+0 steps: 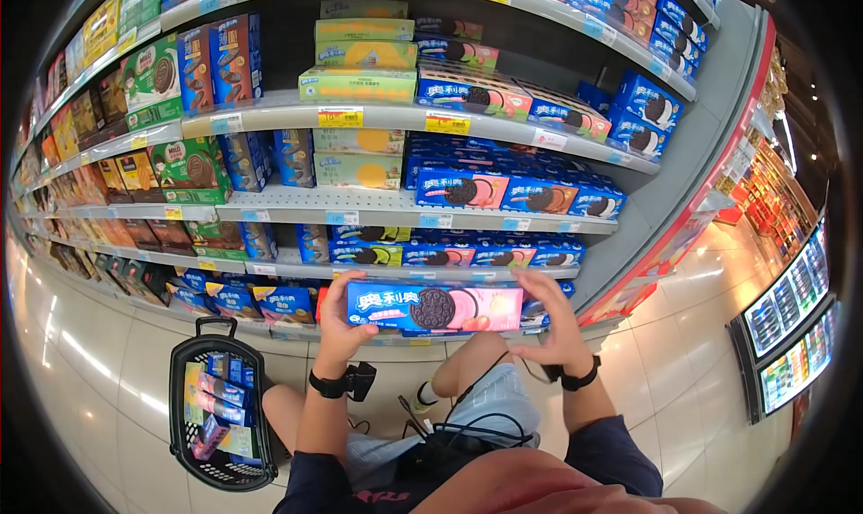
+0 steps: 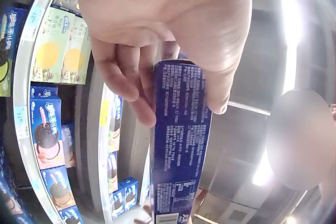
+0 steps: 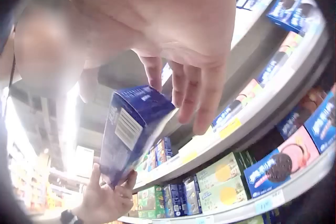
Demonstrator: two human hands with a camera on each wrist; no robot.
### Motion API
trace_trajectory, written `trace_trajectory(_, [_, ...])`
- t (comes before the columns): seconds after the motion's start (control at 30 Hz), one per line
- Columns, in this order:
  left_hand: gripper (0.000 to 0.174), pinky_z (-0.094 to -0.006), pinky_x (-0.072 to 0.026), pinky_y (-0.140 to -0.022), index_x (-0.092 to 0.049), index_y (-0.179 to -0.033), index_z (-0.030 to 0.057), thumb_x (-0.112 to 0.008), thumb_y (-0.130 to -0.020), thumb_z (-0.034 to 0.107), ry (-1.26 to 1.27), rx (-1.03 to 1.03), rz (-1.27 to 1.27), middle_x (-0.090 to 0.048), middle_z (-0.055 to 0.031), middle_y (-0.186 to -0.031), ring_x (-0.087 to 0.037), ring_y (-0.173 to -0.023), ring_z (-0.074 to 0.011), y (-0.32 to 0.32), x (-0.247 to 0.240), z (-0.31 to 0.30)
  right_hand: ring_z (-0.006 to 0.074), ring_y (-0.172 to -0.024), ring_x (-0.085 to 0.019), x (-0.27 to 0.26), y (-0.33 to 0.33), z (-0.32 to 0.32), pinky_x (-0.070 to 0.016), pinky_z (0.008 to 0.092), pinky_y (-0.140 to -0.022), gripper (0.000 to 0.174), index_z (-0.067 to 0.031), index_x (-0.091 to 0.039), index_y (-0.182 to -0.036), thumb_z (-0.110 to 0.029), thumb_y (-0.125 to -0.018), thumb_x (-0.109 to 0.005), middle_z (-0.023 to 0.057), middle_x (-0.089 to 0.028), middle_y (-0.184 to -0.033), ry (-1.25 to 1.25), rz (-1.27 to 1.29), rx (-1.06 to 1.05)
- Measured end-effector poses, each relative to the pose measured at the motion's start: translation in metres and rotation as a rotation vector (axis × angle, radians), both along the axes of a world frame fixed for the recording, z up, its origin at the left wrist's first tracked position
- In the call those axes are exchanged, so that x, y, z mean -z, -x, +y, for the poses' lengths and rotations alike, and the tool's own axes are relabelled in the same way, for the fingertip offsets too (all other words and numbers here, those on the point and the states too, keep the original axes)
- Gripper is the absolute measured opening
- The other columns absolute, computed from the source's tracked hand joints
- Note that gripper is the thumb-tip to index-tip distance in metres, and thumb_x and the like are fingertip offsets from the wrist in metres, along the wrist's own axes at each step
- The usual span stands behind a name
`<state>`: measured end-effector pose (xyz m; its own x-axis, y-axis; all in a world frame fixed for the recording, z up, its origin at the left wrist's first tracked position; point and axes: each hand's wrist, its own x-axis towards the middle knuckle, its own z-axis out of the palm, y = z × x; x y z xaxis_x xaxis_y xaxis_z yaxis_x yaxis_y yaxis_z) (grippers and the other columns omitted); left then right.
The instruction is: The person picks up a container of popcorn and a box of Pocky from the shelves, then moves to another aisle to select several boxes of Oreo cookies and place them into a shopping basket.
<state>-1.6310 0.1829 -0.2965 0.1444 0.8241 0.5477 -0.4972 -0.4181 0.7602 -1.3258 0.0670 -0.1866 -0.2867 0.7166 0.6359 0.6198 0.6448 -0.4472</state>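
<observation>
A long blue and pink cookie box (image 1: 434,307) is held level before the shelves in the head view. The left hand (image 1: 344,321) grips its left end, thumb on the near side and fingers behind. In the left wrist view that hand (image 2: 168,29) pinches the blue printed side (image 2: 181,134) between thumb and fingers. The right hand (image 1: 550,321) is at the box's right end with fingers spread. In the right wrist view its extended fingers hang beside the box end (image 3: 139,103); whether they touch it cannot be told.
Shelves (image 1: 315,206) of cookie boxes curve across the front. A black basket (image 1: 180,424) holding several packages stands on the tiled floor (image 1: 117,397) at the left. At the right are a red-edged shelf end (image 1: 670,235) and lit display panels (image 1: 791,289).
</observation>
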Motion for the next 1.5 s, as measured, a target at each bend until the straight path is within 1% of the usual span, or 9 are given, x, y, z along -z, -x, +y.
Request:
trace_trajectory(0.2, [0.087,-0.0307,-0.0482,-0.092,-0.045,-0.131,0.0018,-0.092,-0.062,0.024,-0.037,0.022,0.016,-0.057,-0.0100,-0.117,-0.058,-0.107,-0.0181,-0.009,-0.013,-0.006,0.0326,-0.109,-0.056,-0.057,0.024,0.021,-0.0457,0.0429,-0.090,0.066,-0.0051,-0.056,-0.126,-0.031,-0.071,-0.080,0.0130,-0.056,-0.123,-0.176,-0.542,0.023])
trace_trajectory(0.5, [0.082,-0.0331,-0.0495,-0.092,-0.045,-0.132,0.0021,-0.090,-0.064,0.014,-0.053,-0.029,0.079,-0.056,-0.0131,-0.123,-0.058,-0.111,-0.0202,-0.028,-0.015,-0.009,0.0282,-0.100,-0.060,-0.060,0.052,0.045,-0.0472,0.0396,-0.083,0.062,-0.0070,-0.056,-0.122,-0.026,-0.067,-0.079,0.0097,-0.062,-0.111,-0.124,-0.794,0.055])
trace_trajectory(0.7, [0.100,-0.0335,-0.0470,-0.089,-0.030,-0.147,0.0070,-0.086,-0.069,0.036,-0.187,0.018,-0.078,-0.050,-0.0189,-0.139,-0.061,-0.107,-0.0232,-0.014,-0.032,-0.004,0.0309,-0.088,-0.063,-0.142,0.033,0.063,-0.0493,0.0401,-0.080,0.054,-0.0081,-0.059,-0.113,-0.014,-0.063,-0.078,0.0096,-0.064,-0.101,-0.313,-0.635,0.209])
trace_trajectory(0.73, [0.098,-0.0325,-0.0471,-0.088,-0.031,-0.146,0.0066,-0.084,-0.071,0.038,-0.157,0.019,-0.028,-0.051,-0.0183,-0.138,-0.062,-0.106,-0.0222,-0.007,-0.027,0.003,0.0316,-0.091,-0.063,-0.164,0.024,0.070,-0.0493,0.0391,-0.083,0.053,-0.0091,-0.059,-0.115,-0.013,-0.066,-0.077,0.0105,-0.064,-0.104,-0.221,-0.539,0.331])
trace_trajectory(0.77, [0.095,-0.0315,-0.0473,-0.087,-0.032,-0.146,0.0063,-0.083,-0.072,0.040,-0.126,0.021,0.022,-0.052,-0.0178,-0.137,-0.062,-0.104,-0.0213,-0.001,-0.022,0.008,0.0318,-0.094,-0.064,-0.191,0.013,0.087,-0.0489,0.0367,-0.084,0.054,-0.0088,-0.059,-0.118,-0.013,-0.067,-0.076,0.0124,-0.064,-0.105,-0.539,-0.551,0.295])
trace_trajectory(0.9, [0.061,-0.0286,-0.0490,-0.083,-0.050,-0.129,0.0022,-0.075,-0.084,0.034,-0.073,0.008,0.002,-0.064,-0.0134,-0.116,-0.063,-0.094,-0.0171,0.007,-0.005,0.021,0.0276,-0.101,-0.065,-0.292,-0.011,0.135,-0.0480,0.0355,-0.090,0.052,-0.0042,-0.060,-0.119,-0.017,-0.072,-0.078,0.0154,-0.067,-0.105,-0.781,-0.442,0.425])
trace_trajectory(1.0, [0.039,-0.0276,-0.0499,-0.081,-0.058,-0.118,0.0010,-0.069,-0.088,0.024,-0.068,-0.005,0.002,-0.067,-0.0106,-0.105,-0.064,-0.089,-0.0148,0.005,-0.001,0.023,0.0328,-0.101,-0.065,-0.341,-0.027,0.180,-0.0496,0.0393,-0.088,0.050,-0.0125,-0.061,-0.120,-0.024,-0.074,-0.077,0.0134,-0.068,-0.108,-0.817,-0.460,0.606])
trace_trajectory(1.13, [0.021,-0.0259,-0.0507,-0.077,-0.064,-0.106,0.0012,-0.066,-0.088,0.013,-0.047,0.000,0.082,-0.067,-0.0086,-0.100,-0.064,-0.086,-0.0130,0.006,0.000,0.024,0.0357,-0.099,-0.064,-0.367,-0.028,0.219,-0.0507,0.0440,-0.085,0.048,-0.0178,-0.062,-0.118,-0.030,-0.073,-0.074,0.0134,-0.069,-0.105,-0.825,-0.553,0.903])
trace_trajectory(1.5, [0.012,-0.0257,-0.0496,-0.075,-0.068,-0.094,0.0006,-0.066,-0.086,0.009,-0.058,-0.023,0.281,-0.067,-0.0073,-0.094,-0.063,-0.083,-0.0137,0.024,-0.003,0.031,0.0374,-0.096,-0.065,-0.393,-0.036,0.302,-0.0513,0.0444,-0.082,0.050,-0.0115,-0.060,-0.116,-0.018,-0.069,-0.074,0.0173,-0.069,-0.101,-0.703,-0.515,0.879])
